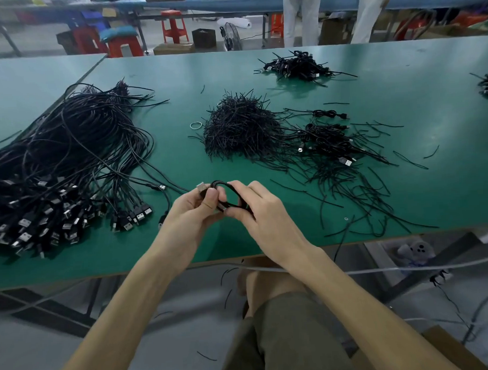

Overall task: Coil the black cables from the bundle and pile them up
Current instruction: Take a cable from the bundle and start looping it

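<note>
While the coil [219,182] is pinched by the left hand [191,215] and gripped by the right hand [260,209], just right of the bundle [63,164], its loops are best kept even and tight.

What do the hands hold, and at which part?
Both hold one coiled black cable: left hand pinches near its plug, right hand grips the loop.

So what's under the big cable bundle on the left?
Only the green table shows, around the cable bundle and through gaps between its strands. Anything beneath its dense middle and the USB plugs is covered.
</note>
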